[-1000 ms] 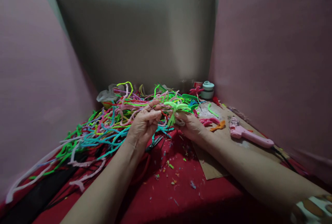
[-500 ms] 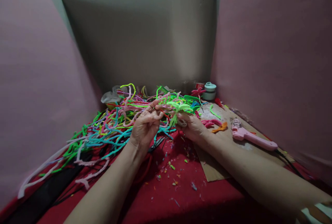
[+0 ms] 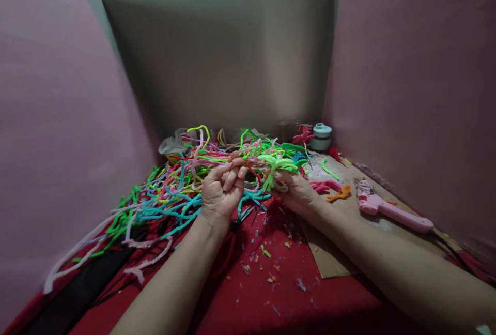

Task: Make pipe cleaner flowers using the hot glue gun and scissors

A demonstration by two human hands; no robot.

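My right hand is closed round a bright green pipe-cleaner flower, its looped petals spreading above the fingers and a strip hanging down. My left hand is just left of it, thumb and fingers pinched together. A red pipe cleaner shows beside those fingertips; whether they grip it I cannot tell. Behind both hands lies a tangled heap of coloured pipe cleaners. Partly hidden below the left hand are scissors.
A pink glue gun lies on a cardboard sheet at right, near orange and dark pink pipe-cleaner pieces. A pale blue jar stands behind. Fluff scraps litter the red cloth. Pink side panels flank the table.
The whole view has shifted slightly, so things appear farther right. The left hand's fingers have curled in more and sit a little lower. My right hand still holds the green flower.
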